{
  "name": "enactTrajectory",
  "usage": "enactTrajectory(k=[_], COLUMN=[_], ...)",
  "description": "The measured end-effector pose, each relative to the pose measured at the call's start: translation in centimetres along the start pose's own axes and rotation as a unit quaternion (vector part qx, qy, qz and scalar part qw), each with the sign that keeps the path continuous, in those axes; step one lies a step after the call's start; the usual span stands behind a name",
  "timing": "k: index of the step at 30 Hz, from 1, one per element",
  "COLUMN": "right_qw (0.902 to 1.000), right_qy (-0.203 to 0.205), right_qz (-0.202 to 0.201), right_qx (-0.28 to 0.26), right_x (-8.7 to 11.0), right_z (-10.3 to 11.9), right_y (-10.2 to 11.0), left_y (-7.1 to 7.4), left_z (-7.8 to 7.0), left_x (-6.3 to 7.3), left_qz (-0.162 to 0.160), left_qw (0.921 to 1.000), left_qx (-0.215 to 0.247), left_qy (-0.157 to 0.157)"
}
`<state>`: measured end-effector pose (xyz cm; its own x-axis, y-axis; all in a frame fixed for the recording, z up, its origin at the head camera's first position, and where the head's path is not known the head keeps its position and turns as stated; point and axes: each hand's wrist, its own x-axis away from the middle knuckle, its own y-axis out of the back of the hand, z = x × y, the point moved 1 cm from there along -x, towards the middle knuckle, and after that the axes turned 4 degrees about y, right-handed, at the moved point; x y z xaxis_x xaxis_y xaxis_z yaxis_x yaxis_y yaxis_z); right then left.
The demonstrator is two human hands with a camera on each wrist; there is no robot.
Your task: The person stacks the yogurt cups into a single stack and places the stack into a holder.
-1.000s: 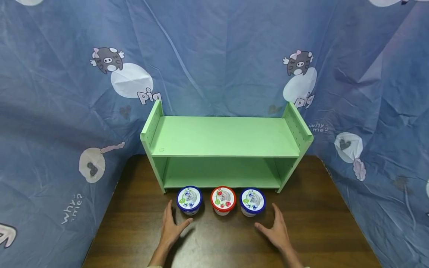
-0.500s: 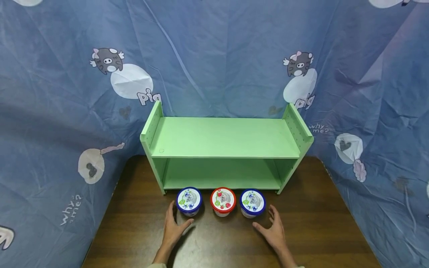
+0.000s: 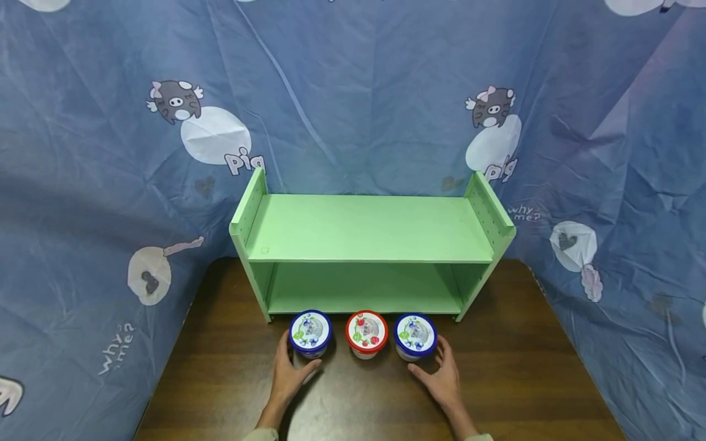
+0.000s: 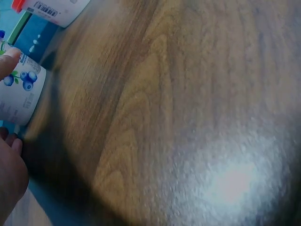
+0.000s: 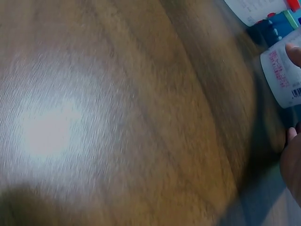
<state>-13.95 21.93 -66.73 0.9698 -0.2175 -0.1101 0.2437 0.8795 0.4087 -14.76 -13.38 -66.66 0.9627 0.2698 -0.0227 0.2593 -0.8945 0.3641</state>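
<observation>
Left grip spread partly around blue-lidded round white plastic cup, left-edge side of table | right grip likewise, matching blue-lidded cup, right-edge side | contact unclear | red-lidded white cup between

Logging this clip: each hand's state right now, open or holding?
Left hand: curved partly around the left blue-rimmed cup; whether gripping, cannot tell.
Right hand: curved partly around the right blue-rimmed cup; whether gripping, cannot tell.

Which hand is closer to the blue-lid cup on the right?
Right. The right hand is close beside that cup; the left hand is away left, by the other blue-lid cup.
</observation>
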Motion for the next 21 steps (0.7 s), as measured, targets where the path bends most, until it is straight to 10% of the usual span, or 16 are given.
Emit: enactTrajectory(k=[21], right_qw=[0.9990], right_qy=[-0.022], right_qz=[-0.039], right_qx=[0.006], right_x=[-0.9], right_z=[0.8], right_y=[-1.9], left_y=[-1.8], left_z=[-0.3], left_x=[-0.7], left_qz=[-0.038], left_qw=[0.9957], left_qx=[0.081], left_qy=[0.024])
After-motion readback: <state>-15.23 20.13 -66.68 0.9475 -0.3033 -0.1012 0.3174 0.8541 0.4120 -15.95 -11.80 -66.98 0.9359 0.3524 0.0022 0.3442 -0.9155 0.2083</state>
